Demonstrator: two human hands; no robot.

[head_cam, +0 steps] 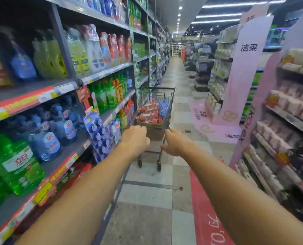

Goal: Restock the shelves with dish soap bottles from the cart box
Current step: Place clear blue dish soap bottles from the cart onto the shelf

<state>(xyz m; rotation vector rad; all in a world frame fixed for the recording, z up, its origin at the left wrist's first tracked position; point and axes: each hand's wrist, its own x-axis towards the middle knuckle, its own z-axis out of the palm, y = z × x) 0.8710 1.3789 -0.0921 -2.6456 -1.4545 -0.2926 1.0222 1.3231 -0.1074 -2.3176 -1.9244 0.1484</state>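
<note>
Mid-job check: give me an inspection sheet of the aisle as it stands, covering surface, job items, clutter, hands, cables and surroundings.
Surface: tiled floor, with a red floor strip along its right side.
Job's things: shopping cart ahead, carrying a cardboard box filled with red and blue packs; contents too blurred to identify.
Clutter: nothing seen on the floor around the cart.
Grippers: left hand and right hand at the cart's near end; grip on the handle unclear.
Cables: nothing seen.
Surroundings: detergent shelves on the left, green bottles low down; pink display stand and packaged-goods shelves on the right.
</note>
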